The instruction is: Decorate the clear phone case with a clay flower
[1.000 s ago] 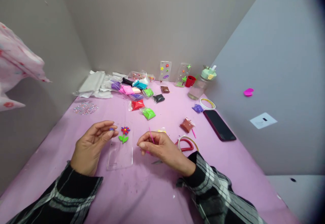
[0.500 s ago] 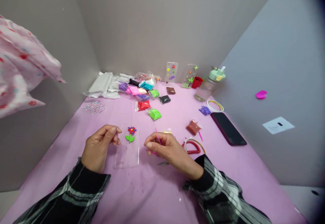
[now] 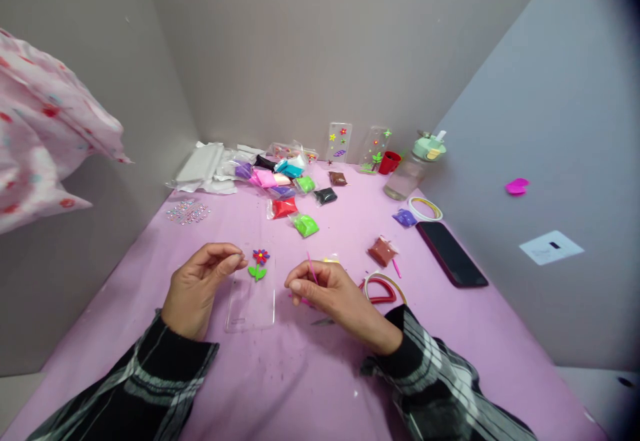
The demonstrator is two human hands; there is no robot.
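Note:
A clear phone case (image 3: 250, 304) lies flat between my hands. On its upper part is a clay flower (image 3: 261, 257) with red and purple petals, a yellow centre and a green stem with leaves (image 3: 257, 272). Just left of the flower, my left hand (image 3: 200, 287) is closed, thumb and fingertips pressed together; anything between them is too small to make out. Right of the case, my right hand (image 3: 340, 304) is closed around a thin pink stick (image 3: 312, 267), its tip pointing up past the fingers. A metal blade tip (image 3: 323, 322) shows on the table under that hand.
Bags of coloured clay, including green (image 3: 305, 225) and brown (image 3: 382, 251), lie beyond. At right are red-handled scissors (image 3: 383, 291), tape rolls (image 3: 425, 209), a phone (image 3: 451, 254) and a bottle (image 3: 407, 174). Rhinestones (image 3: 189, 212) lie left; decorated cases (image 3: 339, 142) lean on the back wall.
My left hand has moved slightly right and up, closer to the flower, with its fingers reaching further forward. The right hand stays almost still with the pink stick.

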